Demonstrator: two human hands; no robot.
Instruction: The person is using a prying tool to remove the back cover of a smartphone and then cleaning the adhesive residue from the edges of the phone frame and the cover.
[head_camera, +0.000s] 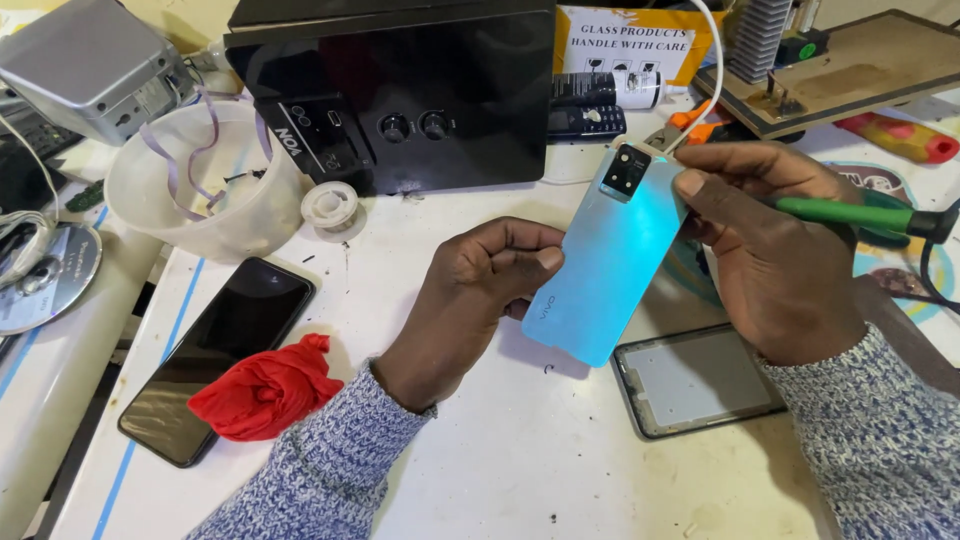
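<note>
Between my two hands sits a light blue phone back cover (608, 262), lifted off the white table (480, 440) and tilted. My left hand (478, 300) pinches its left edge with curled fingers; my right hand (775, 250) grips its upper right edge by the thumb, fingers also closed around a green-handled tool (850, 215). Just below-right of the cover lies a grey phone frame (695, 378). Well left of the cover lies a black phone (225, 345), a red cloth (265, 390) touching it. Beyond the cover stands a black speaker (400, 90).

The green-handled tool (850, 215) runs off the right edge, its working tip hidden behind the right hand (770, 250).
</note>
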